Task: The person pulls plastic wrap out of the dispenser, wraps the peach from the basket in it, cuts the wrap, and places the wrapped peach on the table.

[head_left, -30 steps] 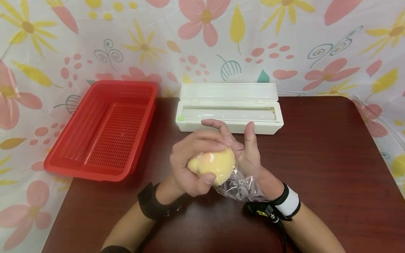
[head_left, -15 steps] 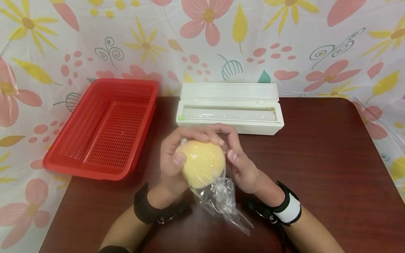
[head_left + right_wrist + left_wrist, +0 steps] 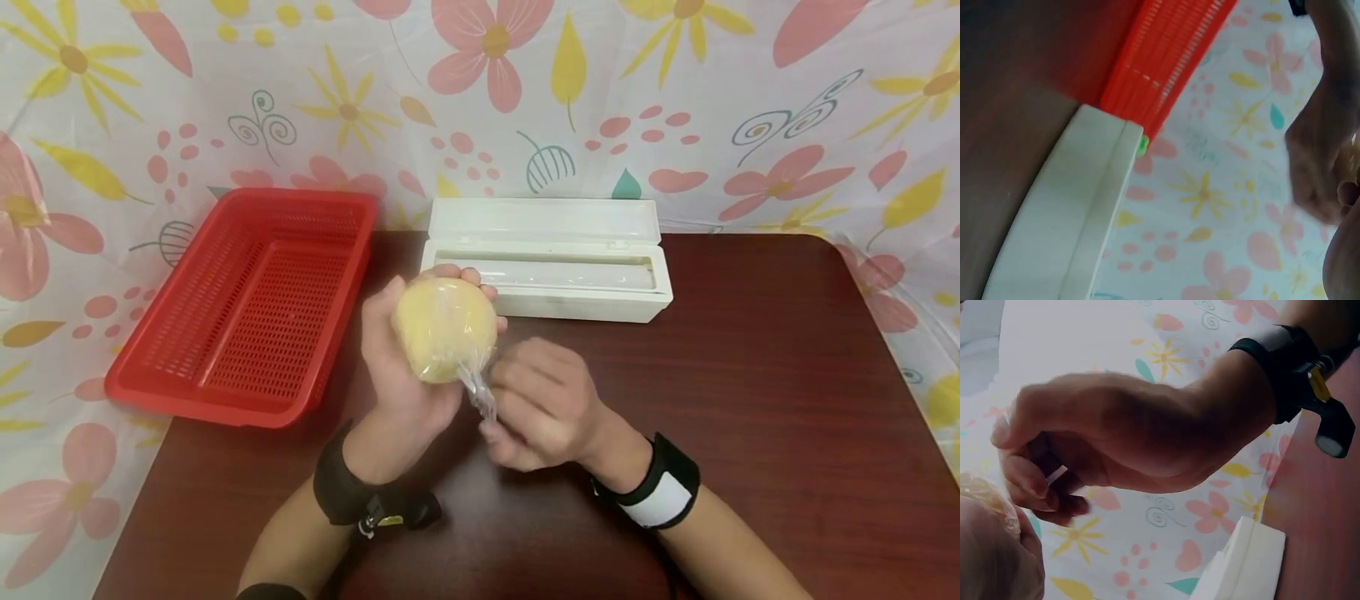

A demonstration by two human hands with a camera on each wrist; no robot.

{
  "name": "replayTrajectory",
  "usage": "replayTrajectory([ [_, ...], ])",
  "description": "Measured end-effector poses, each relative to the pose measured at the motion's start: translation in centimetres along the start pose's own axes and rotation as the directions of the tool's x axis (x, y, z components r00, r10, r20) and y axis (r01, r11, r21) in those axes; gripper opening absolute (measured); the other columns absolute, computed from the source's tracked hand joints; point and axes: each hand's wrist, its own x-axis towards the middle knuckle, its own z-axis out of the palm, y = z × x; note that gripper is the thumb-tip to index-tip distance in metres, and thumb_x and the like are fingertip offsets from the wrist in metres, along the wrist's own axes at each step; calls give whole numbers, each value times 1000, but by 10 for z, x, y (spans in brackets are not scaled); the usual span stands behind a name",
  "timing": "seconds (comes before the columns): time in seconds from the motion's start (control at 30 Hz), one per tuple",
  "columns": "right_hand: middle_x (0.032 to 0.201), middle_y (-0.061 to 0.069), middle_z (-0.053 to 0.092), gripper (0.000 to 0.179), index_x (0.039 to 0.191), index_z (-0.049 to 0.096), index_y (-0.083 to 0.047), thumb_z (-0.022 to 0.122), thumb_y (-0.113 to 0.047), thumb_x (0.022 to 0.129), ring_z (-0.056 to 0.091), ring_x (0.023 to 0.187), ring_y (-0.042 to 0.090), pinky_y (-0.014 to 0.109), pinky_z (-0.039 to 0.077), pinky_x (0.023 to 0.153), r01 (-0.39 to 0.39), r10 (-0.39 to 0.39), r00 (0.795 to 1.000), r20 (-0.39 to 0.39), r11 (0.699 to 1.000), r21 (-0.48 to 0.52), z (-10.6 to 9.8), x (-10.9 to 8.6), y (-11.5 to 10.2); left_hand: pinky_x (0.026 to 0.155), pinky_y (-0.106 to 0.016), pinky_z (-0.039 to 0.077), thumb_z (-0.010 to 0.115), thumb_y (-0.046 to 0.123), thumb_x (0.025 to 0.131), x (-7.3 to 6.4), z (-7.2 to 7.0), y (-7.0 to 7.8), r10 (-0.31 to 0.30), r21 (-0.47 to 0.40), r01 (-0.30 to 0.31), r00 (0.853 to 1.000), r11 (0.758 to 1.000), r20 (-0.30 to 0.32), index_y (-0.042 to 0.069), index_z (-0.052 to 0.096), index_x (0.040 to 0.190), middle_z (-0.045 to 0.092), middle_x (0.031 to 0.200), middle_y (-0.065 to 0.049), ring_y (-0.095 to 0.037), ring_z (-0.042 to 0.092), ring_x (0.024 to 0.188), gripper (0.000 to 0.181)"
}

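Observation:
A yellow pear (image 3: pixel 444 325), wrapped in clear cling film, rests in my left hand (image 3: pixel 408 383), whose fingers curl round its far side. My right hand (image 3: pixel 543 404) pinches the twisted tail of cling film (image 3: pixel 478 392) at the pear's near side. In the left wrist view, my right hand (image 3: pixel 1104 431) shows with bent fingers beside the wrapped pear (image 3: pixel 988 494), at the lower left. The right wrist view has my left hand (image 3: pixel 1319 156) blurred at the right edge.
Behind the hands stands a white cling film dispenser (image 3: pixel 585 302), lid up, a film roll (image 3: pixel 562 273) inside. A red perforated basket (image 3: pixel 318 392) sits at the left of the dark wooden table (image 3: pixel 780 400). A flowered sheet (image 3: pixel 675 108) hangs behind.
Between the hands the pear has been turned and raised toward the dispenser. The loose film is now gathered into a twisted tail, and my right hand has come from the pear's side to grip it.

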Motion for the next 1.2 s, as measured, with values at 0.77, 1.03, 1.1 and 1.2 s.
replayTrajectory([
  [0.77, 141, 17, 68, 52, 138, 69, -3, 42, -35, 108, 57, 140, 33, 49, 17, 129, 32, 39, 965, 260, 963, -266, 9, -2, -22, 79, -23, 57, 45, 33, 104, -8, 14, -25, -57, 216, 129, 949, 968, -311, 13, 68, 107, 73, 96, 5, -10, 67, 89, 30],
  [1.03, 138, 15, 70, 54, 134, 73, -5, 36, -37, 109, 53, 142, 36, 51, 17, 129, -27, 81, 986, 144, 938, -344, 11, -2, -18, 76, -29, 60, 48, 40, 103, -13, 4, -32, 94, 508, 24, 974, 861, -205, 11, 69, 117, 73, 101, 0, -16, 70, 88, 38],
  [1.1, 137, 14, 71, 54, 133, 73, -5, 37, -37, 109, 54, 140, 37, 52, 15, 130, -30, 76, 990, 122, 939, -344, 11, -3, -16, 75, -29, 60, 48, 40, 104, -13, 3, -33, 123, 533, -12, 977, 846, -173, 10, 68, 118, 73, 101, -1, -16, 69, 87, 39],
  [1.2, 136, 15, 71, 53, 132, 74, -4, 39, -36, 109, 56, 138, 37, 53, 13, 130, -40, 77, 992, 96, 941, -336, 11, -4, -16, 75, -29, 60, 48, 40, 106, -14, 0, -34, 149, 550, -60, 982, 833, -119, 5, 67, 119, 73, 101, -1, -16, 69, 88, 42],
])
